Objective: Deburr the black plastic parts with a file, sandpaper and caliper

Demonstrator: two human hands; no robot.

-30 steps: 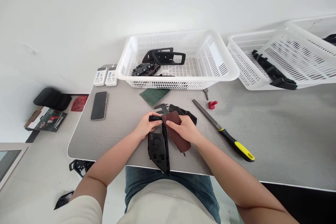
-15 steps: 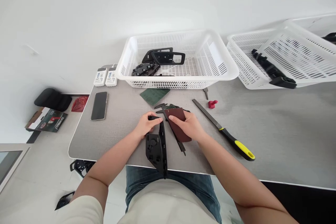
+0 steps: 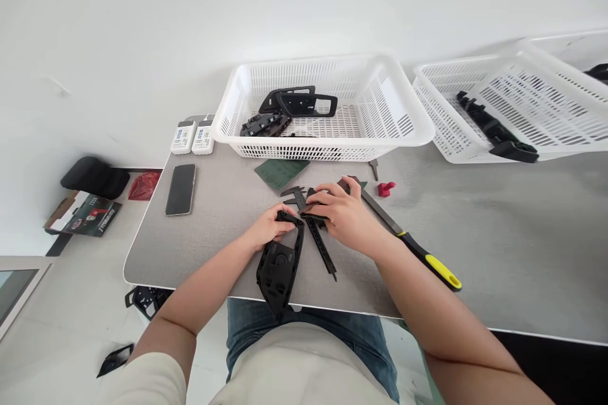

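My left hand [image 3: 272, 228] is closed round the upper end of a black plastic bezel [image 3: 277, 269], a frame with an opening at its top. The bezel tilts over the table's front edge. My right hand [image 3: 349, 215] pinches a dark folded piece of sandpaper [image 3: 313, 210], partly hidden by the fingers. Below that hand lies a black caliper [image 3: 323, 250], its jaws to the upper left. Beyond the right fingertips a brownish and green sheet edge shows. A flat green sandpaper sheet [image 3: 282, 173] lies farther back.
A flat file [image 3: 430, 259] with a black and yellow handle and a red clip-like piece [image 3: 386, 189] lie at right. Behind stands a white basket [image 3: 327, 150] holding black parts; more baskets [image 3: 456, 139] are at right. A phone [image 3: 180, 190] lies left.
My right hand has turned palm down and no longer holds the flat brown sandpaper; a dark folded piece is in its fingers. My left hand has tilted the bezel, showing more of its face.
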